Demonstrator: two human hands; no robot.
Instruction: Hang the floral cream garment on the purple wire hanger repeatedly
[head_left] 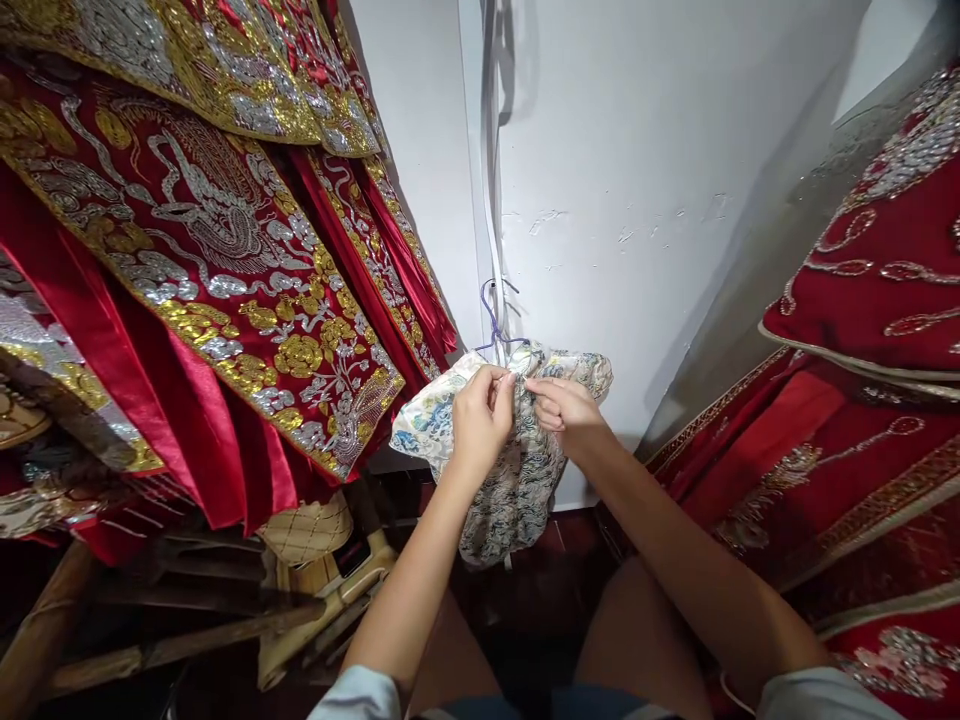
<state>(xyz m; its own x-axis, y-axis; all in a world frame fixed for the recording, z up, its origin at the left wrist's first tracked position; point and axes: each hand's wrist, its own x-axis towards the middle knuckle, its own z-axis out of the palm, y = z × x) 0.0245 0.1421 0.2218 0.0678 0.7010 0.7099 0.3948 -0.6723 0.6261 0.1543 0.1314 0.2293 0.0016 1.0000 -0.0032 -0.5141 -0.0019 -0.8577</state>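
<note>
Red garments (225,300) heavy with gold and silver embroidery hang at the left, their pleated satin hems falling close to the work. More red embroidered cloth (862,400) fills the right side, so the hands work in a narrow gap between the two. Behind stands a white wall (637,200), scuffed in places, with a pale cable (491,150) running down it. Low at the left lie wooden poles (172,645) and a quilted cream bag (307,530), well below the hands.

A small pale garment (517,480), patterned in blue, grey and a little yellow, hangs on a purple wire hanger (491,320) against the wall, in the middle of the view. Its cloth is bunched at the top and droops in a soft fold below the hands.

The left hand (480,420) is curled closed, pinching the upper edge of the pale garment between thumb and fingers. The right hand (566,410) is likewise closed, its fingertips gripping the same edge just beside the left, the two nearly touching. Both forearms reach up from below.
</note>
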